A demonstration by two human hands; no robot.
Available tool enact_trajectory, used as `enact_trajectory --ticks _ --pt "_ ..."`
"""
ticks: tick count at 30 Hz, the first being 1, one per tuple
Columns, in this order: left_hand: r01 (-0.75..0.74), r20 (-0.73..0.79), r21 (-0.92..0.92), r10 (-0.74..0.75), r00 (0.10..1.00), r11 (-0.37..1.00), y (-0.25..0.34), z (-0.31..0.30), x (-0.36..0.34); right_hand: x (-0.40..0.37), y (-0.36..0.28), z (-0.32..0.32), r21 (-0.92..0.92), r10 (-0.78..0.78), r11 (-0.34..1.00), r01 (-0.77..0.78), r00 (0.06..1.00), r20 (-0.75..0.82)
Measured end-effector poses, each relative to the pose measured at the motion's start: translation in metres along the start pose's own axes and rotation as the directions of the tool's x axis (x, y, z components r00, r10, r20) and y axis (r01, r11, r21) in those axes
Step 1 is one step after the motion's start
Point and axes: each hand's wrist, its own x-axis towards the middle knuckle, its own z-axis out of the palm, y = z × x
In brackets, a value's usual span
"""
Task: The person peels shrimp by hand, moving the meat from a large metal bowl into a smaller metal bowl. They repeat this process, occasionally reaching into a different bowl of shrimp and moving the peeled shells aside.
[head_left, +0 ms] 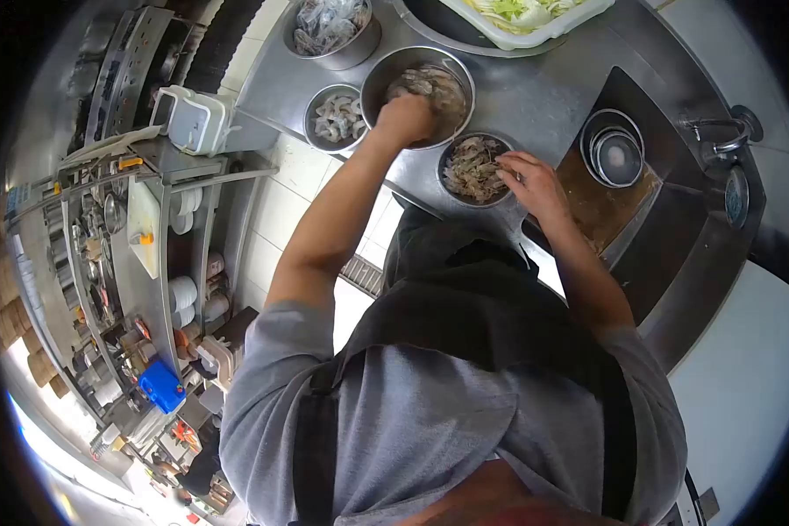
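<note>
My left hand (408, 118) reaches down into a large steel bowl (369, 96) of unpeeled shrimp (438, 86) in liquid; its fingers point into the bowl and are mostly hidden. Over the right rim of a smaller bowl lies my right hand (535, 186), its fingers stretched out and apart above a pile of shrimp shells and heads (472, 167). Peeled, pale shrimp (337, 118) fill another small steel bowl (310, 131), just left of the large one.
A steel pot (346, 54) with plastic-wrapped contents stands at the back left. Behind is a white tray (535, 37) of cut greens. To the right, nested bowls (612, 149) sit in the sink (675, 219) near a faucet (719, 131). Shelves with dishes (184, 294) stand at left.
</note>
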Motion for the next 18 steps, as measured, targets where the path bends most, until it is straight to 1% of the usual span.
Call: enact_trajectory --ticks 2,3,5,6,8,9,11,12,13,14,15,16,17,18 --pt "-0.040 0.033 0.147 0.036 0.999 0.988 0.015 0.020 0.009 -0.003 -0.002 -0.005 0.019 -0.014 1.000 0.015 0.999 -0.042" --pt "-0.030 0.009 0.177 0.029 1.000 0.984 -0.001 0.015 0.025 0.016 -0.003 0.000 0.031 -0.040 0.999 0.042 0.997 -0.067" --pt "-0.011 -0.007 0.138 0.012 1.000 0.990 0.001 0.034 0.033 0.008 -0.008 -0.010 0.084 0.008 0.996 0.000 0.995 -0.095" --pt "-0.018 -0.003 0.139 0.018 1.000 0.990 0.004 0.031 0.030 0.004 -0.009 -0.012 0.084 0.014 0.996 -0.006 0.995 -0.098" --pt "-0.112 0.019 0.196 0.110 0.994 0.974 0.004 0.010 0.014 0.001 -0.008 -0.015 0.078 0.065 0.995 -0.060 0.996 -0.062" --pt "-0.118 0.021 0.205 0.116 0.993 0.972 -0.001 0.001 0.010 0.001 -0.006 -0.014 0.083 0.068 0.995 -0.062 0.995 -0.072" --pt "-0.139 -0.134 -0.071 0.129 0.983 0.988 -0.013 -0.017 -0.001 0.001 -0.003 -0.010 0.111 0.017 0.994 -0.003 0.992 -0.122" --pt "-0.235 -0.186 -0.170 0.203 0.961 0.957 -0.014 -0.033 -0.017 0.002 -0.008 -0.011 0.115 0.017 0.993 -0.002 0.991 -0.130" --pt "-0.236 -0.188 -0.162 0.205 0.961 0.958 -0.017 -0.034 -0.023 0.005 -0.017 -0.013 0.147 0.022 0.989 -0.004 0.993 -0.119" --pt "-0.182 -0.208 -0.336 0.116 0.971 0.924 -0.020 -0.033 -0.028 0.010 -0.025 -0.013 0.178 0.024 0.984 -0.005 0.994 -0.108" --pt "-0.129 -0.212 -0.502 0.023 0.977 0.855 -0.021 -0.032 -0.036 0.015 -0.032 -0.011 0.181 0.017 0.983 0.003 0.994 -0.111" --pt "-0.105 -0.198 -0.566 -0.010 0.980 0.817 -0.007 -0.043 -0.053 0.021 -0.039 -0.009 0.196 -0.050 0.978 0.078 0.989 -0.141" --pt "-0.107 -0.204 -0.563 -0.012 0.979 0.819 -0.002 -0.039 -0.060 0.026 -0.044 -0.007 0.206 -0.115 0.967 0.150 0.978 -0.172" --pt "-0.112 -0.231 -0.622 -0.045 0.972 0.775 0.004 -0.034 -0.065 0.030 -0.050 -0.003 0.206 -0.119 0.966 0.154 0.978 -0.173"
